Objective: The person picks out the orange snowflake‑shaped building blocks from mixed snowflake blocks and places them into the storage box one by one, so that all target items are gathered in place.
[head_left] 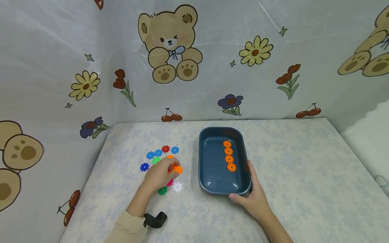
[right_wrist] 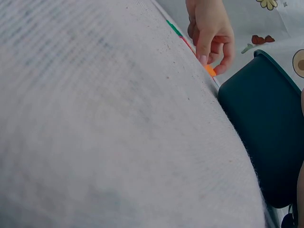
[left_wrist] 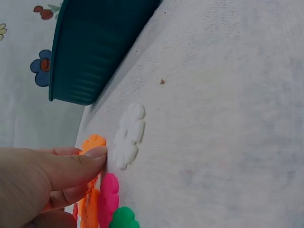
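Observation:
My left hand point(head_left: 160, 173) pinches an orange flower-shaped plastic disc point(head_left: 178, 169) between thumb and fingers, over a scatter of similar discs. In the left wrist view the thumb lies across this orange disc point(left_wrist: 94, 141), beside a white disc point(left_wrist: 129, 136), a pink disc point(left_wrist: 109, 199) and a green disc point(left_wrist: 124, 218). More orange is partly hidden beneath the hand. My right hand point(head_left: 255, 201) grips the near right corner of a dark blue plastic tub point(head_left: 212, 175), thumb at the front edge and fingers along the side. Inside the tub, several orange discs point(head_left: 229, 158) lie in a row.
Around the left hand lie blue discs point(head_left: 150, 155), a red disc point(head_left: 165, 149), a light green disc point(head_left: 156, 160) and a dark blue disc point(head_left: 144, 167). A pale patterned cloth point(head_left: 304, 168) covers the table. Behind it hangs a bear-print curtain point(head_left: 212, 81).

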`<state>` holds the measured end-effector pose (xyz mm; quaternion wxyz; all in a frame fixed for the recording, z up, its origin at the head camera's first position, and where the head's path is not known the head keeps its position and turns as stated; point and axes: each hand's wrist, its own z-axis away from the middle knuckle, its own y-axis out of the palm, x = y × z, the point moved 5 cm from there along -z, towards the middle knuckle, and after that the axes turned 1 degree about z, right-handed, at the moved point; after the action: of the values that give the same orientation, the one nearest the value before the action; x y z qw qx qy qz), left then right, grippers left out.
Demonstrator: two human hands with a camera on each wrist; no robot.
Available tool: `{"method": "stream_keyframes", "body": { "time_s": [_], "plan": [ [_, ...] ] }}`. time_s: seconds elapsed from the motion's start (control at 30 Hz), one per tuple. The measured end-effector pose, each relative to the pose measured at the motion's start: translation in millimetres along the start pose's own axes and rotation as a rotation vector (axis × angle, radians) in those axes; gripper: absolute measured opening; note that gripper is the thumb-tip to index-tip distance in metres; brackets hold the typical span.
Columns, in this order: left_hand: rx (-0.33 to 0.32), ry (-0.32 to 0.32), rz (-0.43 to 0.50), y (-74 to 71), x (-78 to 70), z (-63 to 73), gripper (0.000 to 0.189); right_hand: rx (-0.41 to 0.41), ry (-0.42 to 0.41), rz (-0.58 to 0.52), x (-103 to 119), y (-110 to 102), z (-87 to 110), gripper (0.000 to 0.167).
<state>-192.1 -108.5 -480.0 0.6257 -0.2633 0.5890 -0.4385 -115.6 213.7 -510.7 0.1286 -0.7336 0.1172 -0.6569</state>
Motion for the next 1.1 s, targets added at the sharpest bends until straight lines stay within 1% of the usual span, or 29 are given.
{"method": "stream_keyframes", "body": {
  "time_s": [0.13, 0.2, 0.3, 0.4, 0.5, 0.53, 0.63, 0.7, 0.8, 0.93, 1.0, 1.1],
  "plan": [
    [-0.025, -0.005, 0.000, -0.9, -0.7, 1.2, 0.026, 0.007, 0.000, -0.014, 0, 1, -0.2, 0.126],
    [-0.025, -0.005, 0.007, -0.7, -1.2, 2.9, 0.025, 0.006, 0.001, -0.014, 0, 1, -0.2, 0.127],
    [-0.028, 0.002, 0.046, -1.9, -3.9, 5.6, 0.023, 0.002, 0.003, -0.008, 0, 0, -0.1, 0.127],
    [-0.027, -0.006, 0.164, -4.7, -8.9, 7.9, 0.021, 0.004, 0.003, -0.017, 0, 0, 0.0, 0.127],
    [-0.018, -0.005, 0.331, -9.0, -19.7, 10.3, 0.020, 0.011, -0.001, -0.038, 0, 1, 0.0, 0.126],
    [-0.009, -0.006, 0.384, -10.5, -24.7, 11.2, 0.020, 0.011, -0.003, -0.041, 0, 1, 0.0, 0.126],
    [0.030, 0.017, 0.488, -14.5, -44.3, 14.1, 0.019, 0.010, -0.008, -0.037, 0, 1, 0.1, 0.126],
    [0.068, 0.036, 0.524, -16.0, -59.6, 16.1, 0.018, 0.006, -0.009, -0.029, 0, 1, 0.2, 0.127],
    [0.132, 0.091, 0.539, -14.3, -82.9, 17.8, 0.016, 0.003, -0.009, -0.018, 0, 1, 0.4, 0.127],
    [0.183, 0.151, 0.470, -3.2, -110.3, 16.4, 0.016, 0.001, -0.018, -0.010, 1, 1, 0.5, 0.125],
    [0.189, 0.168, 0.415, 6.0, -121.8, 14.0, 0.016, 0.002, -0.023, -0.008, 1, 1, 0.6, 0.124],
    [0.163, 0.195, 0.307, 21.3, -138.6, 8.7, 0.015, 0.001, -0.030, -0.012, 1, 1, 1.0, 0.124]
  ]
}}
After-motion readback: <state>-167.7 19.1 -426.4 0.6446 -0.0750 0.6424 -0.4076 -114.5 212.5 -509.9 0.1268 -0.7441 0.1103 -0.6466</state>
